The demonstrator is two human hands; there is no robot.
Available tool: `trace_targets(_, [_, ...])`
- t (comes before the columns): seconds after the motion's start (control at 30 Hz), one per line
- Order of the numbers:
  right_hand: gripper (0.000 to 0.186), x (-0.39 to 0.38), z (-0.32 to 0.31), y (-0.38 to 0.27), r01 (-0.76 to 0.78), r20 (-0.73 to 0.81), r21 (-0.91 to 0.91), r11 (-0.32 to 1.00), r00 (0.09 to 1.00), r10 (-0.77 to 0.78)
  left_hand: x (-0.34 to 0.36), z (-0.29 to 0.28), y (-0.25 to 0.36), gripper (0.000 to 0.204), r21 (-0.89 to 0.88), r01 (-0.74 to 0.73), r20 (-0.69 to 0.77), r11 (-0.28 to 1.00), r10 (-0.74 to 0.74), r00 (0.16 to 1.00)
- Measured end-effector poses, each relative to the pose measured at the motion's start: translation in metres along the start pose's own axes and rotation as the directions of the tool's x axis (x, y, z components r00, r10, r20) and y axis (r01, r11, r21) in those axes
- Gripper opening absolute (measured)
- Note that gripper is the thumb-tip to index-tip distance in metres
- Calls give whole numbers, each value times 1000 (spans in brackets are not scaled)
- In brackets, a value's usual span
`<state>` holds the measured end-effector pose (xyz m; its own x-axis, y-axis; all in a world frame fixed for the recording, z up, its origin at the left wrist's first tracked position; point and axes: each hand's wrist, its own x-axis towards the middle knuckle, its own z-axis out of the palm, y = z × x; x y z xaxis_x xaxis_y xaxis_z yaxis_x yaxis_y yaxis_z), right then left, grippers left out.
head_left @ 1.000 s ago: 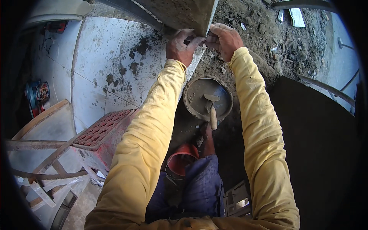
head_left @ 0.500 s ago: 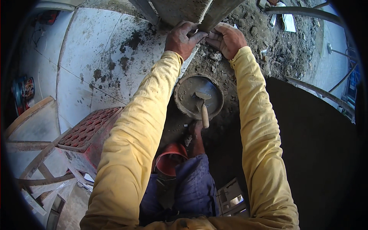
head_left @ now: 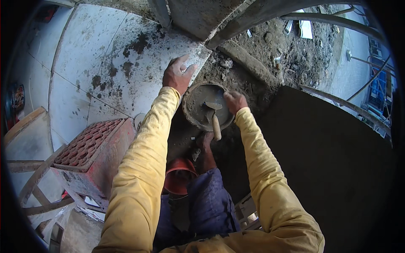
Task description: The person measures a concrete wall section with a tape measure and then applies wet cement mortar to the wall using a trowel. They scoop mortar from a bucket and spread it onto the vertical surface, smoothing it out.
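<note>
My left hand [head_left: 179,75] is open above the edge of the white tiles [head_left: 147,69], thumb and forefinger apart, with nothing seen in it. At the right rim of a round basin [head_left: 190,114] is my right hand [head_left: 235,102], blurred, its fingers curled; whether it grips the rim cannot be made out. Grey wet mix fills the basin. A trowel [head_left: 215,124] lies across it, blade in the mix and wooden handle over the near rim. Beyond my hands, a grey slab [head_left: 196,17] meets a slanting post [head_left: 249,21] at a corner above the tiles.
To the left stands a red crate [head_left: 95,145] beside a curved wooden chair frame [head_left: 31,187]. A red bucket [head_left: 179,175] sits by my leg. Rubble and soil [head_left: 303,55] lie at the far right, with a dark flat panel [head_left: 320,168] nearer. Mortar splashes spot the tiles.
Both hands have come away from the corner by the post. My left moved back and left over the tiles; my right came down to the basin's rim. The trowel stays in the basin.
</note>
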<state>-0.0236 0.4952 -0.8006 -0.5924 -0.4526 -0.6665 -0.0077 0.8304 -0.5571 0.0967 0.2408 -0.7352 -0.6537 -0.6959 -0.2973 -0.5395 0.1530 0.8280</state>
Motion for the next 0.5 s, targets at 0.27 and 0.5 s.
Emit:
trace_targets(0.27, [68,-54,109,44,-449,59,-459,766,845,531,-127,25,-147,60,46,515,221,856,-511,830])
trace_targets(0.5, [45,-74,83,19,-366,61,-473,802,894,444,-178,64,-164,62,-92,581,256,808,-545,798])
